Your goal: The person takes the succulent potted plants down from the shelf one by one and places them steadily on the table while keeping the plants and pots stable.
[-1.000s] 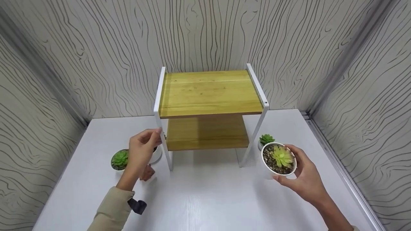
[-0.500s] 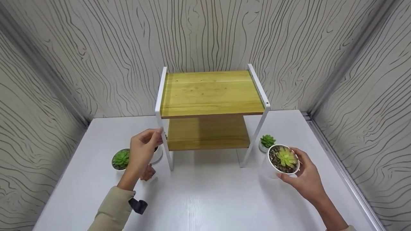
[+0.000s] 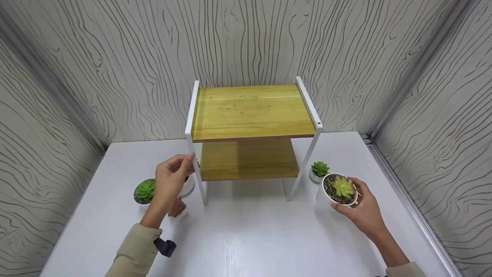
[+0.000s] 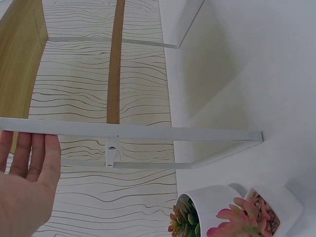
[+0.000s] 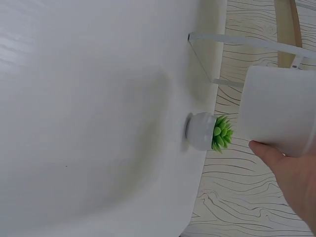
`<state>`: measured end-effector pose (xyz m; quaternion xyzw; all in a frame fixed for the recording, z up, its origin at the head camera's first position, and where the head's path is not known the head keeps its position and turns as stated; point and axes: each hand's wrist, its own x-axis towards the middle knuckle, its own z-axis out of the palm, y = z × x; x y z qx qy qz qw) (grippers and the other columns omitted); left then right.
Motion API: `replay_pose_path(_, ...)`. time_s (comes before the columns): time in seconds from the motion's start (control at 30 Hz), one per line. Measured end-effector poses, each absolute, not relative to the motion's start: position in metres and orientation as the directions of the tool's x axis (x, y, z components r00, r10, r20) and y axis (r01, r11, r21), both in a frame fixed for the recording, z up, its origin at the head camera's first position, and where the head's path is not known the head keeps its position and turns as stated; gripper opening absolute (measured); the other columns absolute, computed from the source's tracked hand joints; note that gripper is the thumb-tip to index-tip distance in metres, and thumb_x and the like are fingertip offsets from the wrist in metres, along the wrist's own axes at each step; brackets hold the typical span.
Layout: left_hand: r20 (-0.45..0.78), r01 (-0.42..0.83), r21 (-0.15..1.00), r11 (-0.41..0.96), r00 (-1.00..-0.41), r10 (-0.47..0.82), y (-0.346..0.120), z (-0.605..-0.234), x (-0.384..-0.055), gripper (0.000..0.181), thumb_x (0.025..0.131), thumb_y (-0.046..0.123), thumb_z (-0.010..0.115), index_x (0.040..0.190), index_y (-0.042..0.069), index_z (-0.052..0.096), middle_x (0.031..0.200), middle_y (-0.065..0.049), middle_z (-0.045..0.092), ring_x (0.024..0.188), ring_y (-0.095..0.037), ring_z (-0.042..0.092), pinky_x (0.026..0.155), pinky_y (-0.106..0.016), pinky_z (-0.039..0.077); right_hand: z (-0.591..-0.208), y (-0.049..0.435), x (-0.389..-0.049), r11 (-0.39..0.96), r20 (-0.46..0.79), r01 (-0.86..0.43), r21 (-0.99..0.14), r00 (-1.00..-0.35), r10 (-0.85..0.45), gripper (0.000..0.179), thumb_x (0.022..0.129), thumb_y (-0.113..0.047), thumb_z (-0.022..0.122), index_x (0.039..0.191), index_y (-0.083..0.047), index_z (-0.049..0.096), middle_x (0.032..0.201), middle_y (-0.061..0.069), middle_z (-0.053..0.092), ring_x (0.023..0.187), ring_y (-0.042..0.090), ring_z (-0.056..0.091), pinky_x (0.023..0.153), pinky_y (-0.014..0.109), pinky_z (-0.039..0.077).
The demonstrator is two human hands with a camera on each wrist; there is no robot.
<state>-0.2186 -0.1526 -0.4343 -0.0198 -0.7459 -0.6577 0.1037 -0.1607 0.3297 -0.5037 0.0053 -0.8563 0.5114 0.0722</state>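
Observation:
My right hand (image 3: 363,211) grips a white pot (image 5: 279,108) holding dark gravel and a yellow-green succulent (image 3: 343,188). In the right wrist view, that pot is held above the table, tilted in the head view. My left hand (image 3: 172,175) holds the left front post (image 4: 143,131) of a two-tier shelf (image 3: 253,111) with white metal sides and wooden boards. Its fingertips (image 4: 37,143) meet the post; the thumb is hidden in the left wrist view. Just behind the held pot, a small white pot (image 5: 200,131) with a green succulent stands on the table.
Left of the shelf stand a pot with a green succulent (image 3: 145,190), a pot with a reddish succulent (image 3: 177,207) and a white pot (image 3: 187,186) partly behind my left hand. The white table (image 3: 238,238) meets wood-grain patterned walls (image 3: 250,42) behind and at the sides.
My right hand has moved slightly right with the succulent pot, showing more of the small pot behind. My left hand has stayed on the shelf post.

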Motion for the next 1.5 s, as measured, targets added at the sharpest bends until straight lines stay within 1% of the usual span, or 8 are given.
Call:
replay_pose_path(0.23,0.168,0.154,0.98,0.125,-0.98,-0.107,-0.152,-0.435,-0.219,0.041,0.083,0.047,0.06,0.099,0.011,0.067,0.101,-0.009,0.065,0.092,-0.023,0.064,0.079,-0.027,0.052,-0.516,0.329,-0.171,0.501,0.1,-0.05,-0.864,-0.992,0.074,0.092,0.067,-0.023,0.082,0.138,-0.007,0.027,0.14,0.017,0.031,0.121,0.033,0.039,0.079,0.018,0.046)
replay_pose_path(0.43,0.179,0.165,0.978,0.127,-0.979,-0.103,-0.154,-0.435,-0.22,0.041,0.083,0.047,0.06,0.099,0.01,0.067,0.102,-0.012,0.065,0.091,-0.025,0.064,0.079,-0.027,0.052,-0.53,0.331,-0.179,0.55,0.054,-0.005,-0.835,-0.996,0.073,0.098,0.065,-0.03,0.083,0.138,-0.003,0.023,0.139,0.021,0.031,0.122,0.033,0.037,0.092,0.042,0.042)
replay_pose_path(0.53,0.206,0.194,0.973,0.129,-0.975,-0.087,-0.154,-0.436,-0.219,0.037,0.085,0.043,0.06,0.099,0.01,0.068,0.103,-0.015,0.064,0.09,-0.023,0.064,0.079,-0.028,0.052,-0.538,0.332,-0.182,0.561,0.043,0.007,-0.828,-0.996,0.075,0.099,0.065,-0.032,0.083,0.138,-0.002,0.023,0.138,0.022,0.032,0.123,0.034,0.037,0.094,0.048,0.039)
replay_pose_path(0.63,0.229,0.218,0.967,0.133,-0.97,-0.077,-0.155,-0.437,-0.219,0.036,0.086,0.041,0.059,0.1,0.009,0.067,0.104,-0.017,0.064,0.089,-0.023,0.065,0.079,-0.028,0.052,-0.544,0.332,-0.185,0.555,0.039,0.015,-0.832,-0.996,0.085,0.099,0.065,-0.033,0.083,0.137,-0.001,0.022,0.139,0.023,0.03,0.124,0.036,0.036,0.095,0.049,0.038)
replay_pose_path(0.87,0.206,0.192,0.972,0.138,-0.974,-0.097,-0.154,-0.435,-0.219,0.042,0.085,0.044,0.06,0.1,0.005,0.067,0.1,-0.011,0.065,0.091,-0.026,0.064,0.079,-0.027,0.052,-0.552,0.332,-0.188,0.539,0.021,0.042,-0.841,-0.994,0.111,0.103,0.065,-0.035,0.083,0.138,-0.001,0.02,0.141,0.024,0.026,0.126,0.038,0.031,0.097,0.052,0.036)
replay_pose_path(1.23,0.161,0.145,0.979,0.141,-0.981,-0.109,-0.154,-0.435,-0.217,0.043,0.082,0.049,0.059,0.1,0.01,0.067,0.101,-0.006,0.065,0.09,-0.019,0.064,0.08,-0.027,0.051,-0.563,0.331,-0.191,0.515,-0.003,0.066,-0.855,-0.992,0.123,0.103,0.064,-0.039,0.082,0.138,-0.004,0.02,0.142,0.021,0.027,0.126,0.037,0.032,0.096,0.051,0.037)
replay_pose_path(1.4,0.155,0.14,0.981,0.133,-0.981,-0.115,-0.154,-0.435,-0.217,0.04,0.083,0.048,0.06,0.098,0.012,0.068,0.1,-0.006,0.065,0.093,-0.025,0.063,0.081,-0.027,0.051,-0.565,0.33,-0.192,0.508,-0.008,0.072,-0.858,-0.992,0.128,0.104,0.064,-0.039,0.082,0.139,-0.004,0.02,0.142,0.021,0.027,0.127,0.037,0.032,0.097,0.052,0.036)
replay_pose_path(1.5,0.173,0.158,0.979,0.128,-0.979,-0.108,-0.154,-0.435,-0.217,0.041,0.084,0.045,0.06,0.1,0.007,0.067,0.101,-0.009,0.065,0.093,-0.028,0.063,0.081,-0.027,0.051,-0.565,0.33,-0.193,0.501,-0.002,0.067,-0.863,-0.992,0.129,0.104,0.064,-0.039,0.082,0.139,-0.004,0.019,0.142,0.021,0.027,0.127,0.037,0.031,0.098,0.052,0.035)
